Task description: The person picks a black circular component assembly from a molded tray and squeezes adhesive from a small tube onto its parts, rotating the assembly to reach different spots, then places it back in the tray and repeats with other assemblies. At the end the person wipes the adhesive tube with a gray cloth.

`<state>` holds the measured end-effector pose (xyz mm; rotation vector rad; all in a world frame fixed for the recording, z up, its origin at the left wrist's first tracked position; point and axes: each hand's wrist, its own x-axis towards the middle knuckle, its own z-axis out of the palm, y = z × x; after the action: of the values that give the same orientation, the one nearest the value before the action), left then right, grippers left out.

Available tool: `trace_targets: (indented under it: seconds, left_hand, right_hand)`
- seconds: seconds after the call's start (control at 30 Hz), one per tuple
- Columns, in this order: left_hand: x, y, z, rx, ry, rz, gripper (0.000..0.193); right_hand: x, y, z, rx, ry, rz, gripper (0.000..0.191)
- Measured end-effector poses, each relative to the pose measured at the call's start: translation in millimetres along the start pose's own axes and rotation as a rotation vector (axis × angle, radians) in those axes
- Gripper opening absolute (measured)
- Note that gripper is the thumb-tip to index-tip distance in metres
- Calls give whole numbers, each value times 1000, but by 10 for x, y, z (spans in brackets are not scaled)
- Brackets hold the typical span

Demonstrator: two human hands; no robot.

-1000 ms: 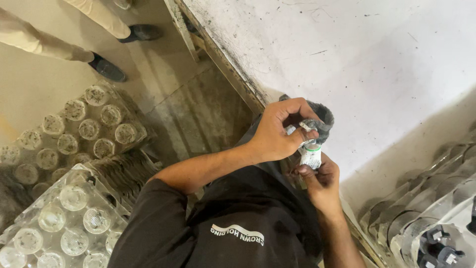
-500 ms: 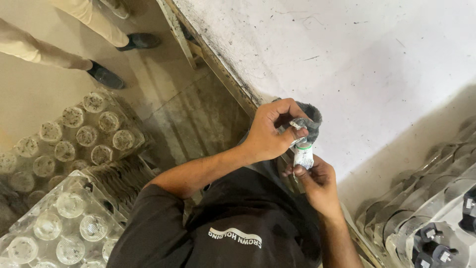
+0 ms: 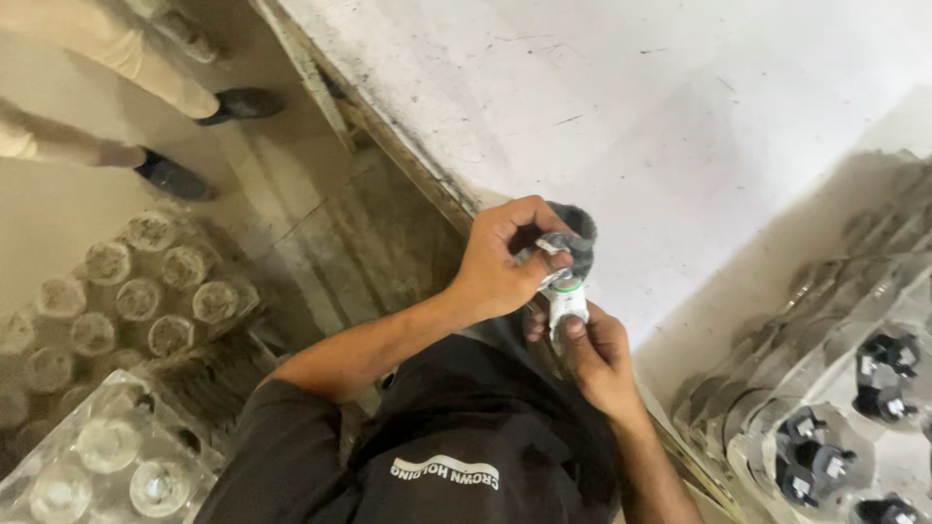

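- head view, hands: left hand (image 3: 505, 267) curled tight over a dark cap piece (image 3: 575, 241); right hand (image 3: 594, 351) below it, fingers pinched on a small white part with a green band (image 3: 565, 299).
- both pieces held together in the air at the edge of the white table (image 3: 621, 107), touching; whether they are fully joined, cannot tell.
- progress, my reading: this piece looks mid-assembly. clear tray (image 3: 825, 388) at right holds several finished-looking dark pieces (image 3: 814, 464), some pockets unfilled.
- floor side: stacked trays of clear round cups (image 3: 146, 291) at left; another person's shoes (image 3: 209, 136) beyond.
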<state>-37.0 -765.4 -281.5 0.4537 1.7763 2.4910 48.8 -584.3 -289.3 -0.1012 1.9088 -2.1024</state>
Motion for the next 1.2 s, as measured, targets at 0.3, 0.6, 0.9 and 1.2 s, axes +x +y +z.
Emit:
trace_targets:
  seconds: [0.3,0.6,0.9,1.2]
  left_hand:
    - [-64,-94,5,-3,-14,27,13]
    - [-37,-47,14,-8,-2,41,18]
    - [-124,-75,-4,47,-39,77,19]
    - [-144,-79,7,24,-68,64,17]
  right_hand:
    - [-94,39,-52,-71,23,26,52]
    - [-148,-131,-152,-37,-24,-34,33]
    - [-222,-131,-154,-163,45,-23,18]
    - [-178,-242,-84,-76,-13,74,18]
